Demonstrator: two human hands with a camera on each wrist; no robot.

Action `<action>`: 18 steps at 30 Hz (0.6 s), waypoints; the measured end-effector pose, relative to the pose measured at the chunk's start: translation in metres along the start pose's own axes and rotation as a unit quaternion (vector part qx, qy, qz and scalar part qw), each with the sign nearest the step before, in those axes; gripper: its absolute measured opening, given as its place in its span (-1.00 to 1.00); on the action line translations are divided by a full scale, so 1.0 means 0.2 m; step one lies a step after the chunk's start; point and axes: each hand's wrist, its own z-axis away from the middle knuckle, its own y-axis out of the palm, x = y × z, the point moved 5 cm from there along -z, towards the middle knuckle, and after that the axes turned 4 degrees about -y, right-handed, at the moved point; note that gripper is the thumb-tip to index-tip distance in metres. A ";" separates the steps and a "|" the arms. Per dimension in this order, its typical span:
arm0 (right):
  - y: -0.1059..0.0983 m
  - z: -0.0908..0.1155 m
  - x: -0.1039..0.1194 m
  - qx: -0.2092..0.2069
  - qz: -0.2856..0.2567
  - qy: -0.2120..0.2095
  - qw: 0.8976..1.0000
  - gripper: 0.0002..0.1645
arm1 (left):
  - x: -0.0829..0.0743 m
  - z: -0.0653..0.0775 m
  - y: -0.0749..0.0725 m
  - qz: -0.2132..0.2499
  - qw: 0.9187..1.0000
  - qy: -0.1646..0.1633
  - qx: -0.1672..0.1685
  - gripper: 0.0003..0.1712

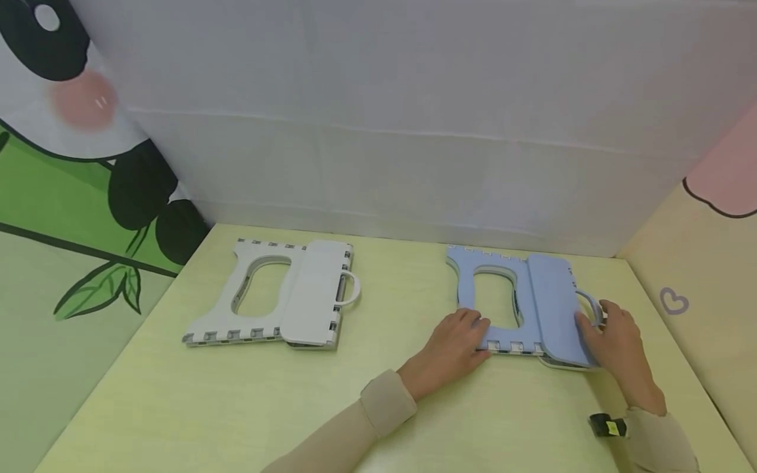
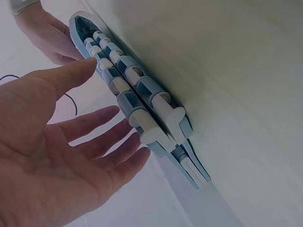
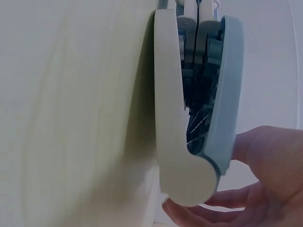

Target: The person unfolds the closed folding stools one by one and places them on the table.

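A light-blue folding stool [image 1: 552, 305] lies folded flat on the right side of the table, its seat panel toward the right. My left hand [image 1: 451, 345] is at its front left leg, fingertips along the edge; the left wrist view shows these fingers loosely spread beside the hinged side. At the seat's right edge, my right hand [image 1: 621, 345] holds the stool near the curved handle [image 1: 593, 307]. Its thumb presses the blue panel [image 3: 228, 90] in the right wrist view, and the other fingers reach round the rounded end of the white panel [image 3: 169, 104].
A white folding stool [image 1: 313, 289], also folded flat, lies on the left of the pale yellow table [image 1: 284, 401]. White cloth [image 1: 378, 164] hangs behind the table, with printed walls on both sides. A small black device [image 1: 606, 425] is at the right wrist.
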 end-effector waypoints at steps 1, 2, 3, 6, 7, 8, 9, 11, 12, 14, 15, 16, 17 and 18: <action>0.00 0.00 0.00 0.003 -0.001 0.002 1.000 -0.27 | 0.00 0.00 0.00 0.000 1.000 0.001 0.003 -0.61; 0.00 -0.01 0.00 0.006 -0.001 0.002 1.000 -0.28 | 0.00 0.00 0.00 0.000 1.000 0.002 0.007 -0.61; 0.00 -0.01 -0.01 0.008 -0.001 0.002 1.000 -0.28 | 0.00 0.00 0.00 0.000 1.000 0.003 0.011 -0.61; 0.00 -0.02 -0.02 0.011 0.001 -0.001 1.000 -0.28 | -0.01 -0.01 0.01 0.000 1.000 0.006 0.019 -0.59; 0.00 -0.02 -0.02 0.011 0.002 -0.004 1.000 -0.29 | -0.01 -0.02 0.01 0.001 1.000 0.008 0.022 -0.58; 0.00 -0.02 -0.02 0.011 0.002 -0.006 1.000 -0.29 | -0.01 -0.02 0.01 0.001 1.000 0.010 0.024 -0.58; 0.00 -0.02 -0.02 0.011 0.001 -0.008 1.000 -0.30 | -0.01 -0.02 0.02 0.000 1.000 0.011 0.026 -0.58; 0.00 -0.02 -0.03 0.015 -0.002 -0.008 1.000 -0.30 | -0.02 -0.03 0.02 -0.001 0.999 0.013 0.030 -0.57; 0.00 -0.02 -0.03 0.018 -0.004 -0.007 1.000 -0.30 | -0.02 -0.03 0.02 -0.001 0.999 0.015 0.032 -0.57; 0.00 -0.02 -0.04 0.030 -0.011 0.002 0.999 -0.28 | -0.02 -0.03 0.03 -0.001 0.999 0.017 0.036 -0.57; 0.00 -0.02 -0.05 0.037 -0.013 0.007 0.999 -0.27 | -0.02 -0.04 0.03 -0.003 0.999 0.018 0.036 -0.58; 0.00 -0.02 -0.05 0.045 -0.017 0.014 0.999 -0.25 | -0.03 -0.04 0.03 -0.003 0.999 0.020 0.037 -0.59; 0.00 -0.02 -0.05 0.052 -0.018 0.020 0.998 -0.24 | -0.03 -0.04 0.03 -0.005 0.999 0.021 0.039 -0.60; 0.00 -0.02 -0.05 0.057 -0.020 0.024 0.998 -0.24 | -0.03 -0.04 0.03 -0.004 0.999 0.023 0.041 -0.62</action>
